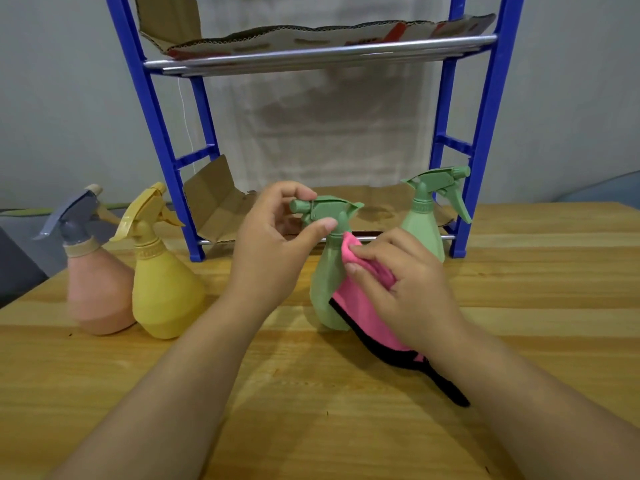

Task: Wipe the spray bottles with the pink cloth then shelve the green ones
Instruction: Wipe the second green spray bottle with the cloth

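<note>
On wooden table (519,258), upright pale-green spray bottle (325,292), pink cloth (367,306) against it

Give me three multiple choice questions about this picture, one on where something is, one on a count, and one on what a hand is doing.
1. Where does the second green bottle stand?
A. on the rack's bottom shelf
B. on the top shelf
C. left of the yellow bottle

2. How many spray bottles show?
A. two
B. three
C. four

3. What does the right hand do?
A. rests flat on the table
B. presses the pink cloth on the green bottle
C. pulls a trigger

Answers: 1 A, it stands on the cardboard between the blue posts. 2 C, pink, yellow, two green. 3 B, the cloth lies against the bottle's side while the left hand holds the spray head.
</note>
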`<action>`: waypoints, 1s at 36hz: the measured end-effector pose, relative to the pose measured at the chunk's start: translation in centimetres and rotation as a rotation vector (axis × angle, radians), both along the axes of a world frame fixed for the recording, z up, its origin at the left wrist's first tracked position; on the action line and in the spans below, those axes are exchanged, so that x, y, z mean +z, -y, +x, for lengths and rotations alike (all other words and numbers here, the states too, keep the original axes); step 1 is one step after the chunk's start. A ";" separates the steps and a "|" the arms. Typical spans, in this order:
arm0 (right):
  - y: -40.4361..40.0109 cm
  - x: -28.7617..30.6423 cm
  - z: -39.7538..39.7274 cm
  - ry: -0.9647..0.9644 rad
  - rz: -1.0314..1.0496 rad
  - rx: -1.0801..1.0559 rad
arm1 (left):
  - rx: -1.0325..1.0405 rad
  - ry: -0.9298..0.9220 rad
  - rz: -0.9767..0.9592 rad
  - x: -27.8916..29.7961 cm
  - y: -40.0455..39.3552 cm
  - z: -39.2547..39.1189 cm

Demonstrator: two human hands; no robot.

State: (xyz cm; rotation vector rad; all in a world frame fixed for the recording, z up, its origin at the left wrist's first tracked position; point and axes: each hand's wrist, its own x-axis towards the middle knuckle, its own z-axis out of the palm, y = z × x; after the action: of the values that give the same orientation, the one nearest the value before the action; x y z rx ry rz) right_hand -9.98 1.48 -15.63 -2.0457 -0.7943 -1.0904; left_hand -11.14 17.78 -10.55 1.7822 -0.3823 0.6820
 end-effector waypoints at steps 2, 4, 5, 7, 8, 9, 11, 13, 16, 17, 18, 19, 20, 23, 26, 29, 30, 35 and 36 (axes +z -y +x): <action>0.1 0.4 0.0 0.052 0.066 -0.035 | -0.011 0.007 -0.010 -0.1 0.3 0.1; 0.4 1.1 0.1 0.089 0.175 -0.096 | -0.030 0.007 -0.032 0.0 0.6 0.3; 0.5 1.4 0.1 0.098 0.214 -0.126 | -0.038 0.005 -0.035 0.0 0.7 0.3; 0.8 1.6 0.4 0.092 0.236 -0.152 | -0.051 0.006 -0.040 0.1 0.8 0.5; 0.8 1.5 0.5 0.084 0.225 -0.147 | -0.058 0.006 -0.044 0.0 0.9 0.5; 0.9 1.3 0.6 0.077 0.205 -0.130 | -0.065 0.005 -0.048 0.0 0.9 0.6; 1.0 0.8 0.5 0.055 0.145 -0.074 | -0.071 0.006 -0.049 0.0 0.8 0.7; 0.9 0.4 0.4 0.046 0.067 -0.033 | -0.067 0.012 -0.054 -0.1 0.9 0.7; 1.0 0.4 0.1 0.039 0.041 -0.024 | -0.069 0.015 -0.078 -0.3 1.0 0.7; 1.2 0.5 0.1 0.032 0.051 -0.031 | -0.077 0.007 -0.096 -0.3 1.0 0.7; 1.5 0.6 0.0 0.025 0.061 -0.042 | -0.091 -0.007 -0.120 -0.3 1.0 0.6; 1.8 0.7 0.0 0.015 0.066 -0.053 | -0.103 -0.022 -0.142 -0.4 1.0 0.6; 2.3 0.7 -0.1 0.004 0.069 -0.061 | -0.110 -0.037 -0.158 -0.5 0.9 0.5; 3.6 0.6 -0.5 -0.032 0.081 -0.076 | -0.104 -0.092 -0.182 -1.0 0.3 0.2; 4.5 0.3 -1.2 -0.088 0.116 -0.074 | -0.108 -0.174 -0.202 -2.0 -0.1 -0.3; 4.6 0.3 -1.9 -0.214 0.201 -0.057 | -0.100 -0.264 -0.261 -3.3 -0.4 -0.7; 4.6 0.3 -2.0 -0.261 0.235 -0.054 | -0.089 -0.302 -0.281 -3.7 -0.4 -0.7; 4.0 0.6 -1.9 -0.436 0.442 -0.045 | -0.081 -0.431 -0.311 -5.1 -0.4 -0.2; 4.0 0.7 -1.8 -0.452 0.477 -0.065 | -0.077 -0.445 -0.275 -5.3 -0.3 -0.1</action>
State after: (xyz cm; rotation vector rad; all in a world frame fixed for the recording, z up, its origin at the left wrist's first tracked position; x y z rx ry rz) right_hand -11.78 -2.55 -14.94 -1.8074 -0.2122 -0.7169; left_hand -11.23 18.11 -15.86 1.5896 -0.0500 0.2540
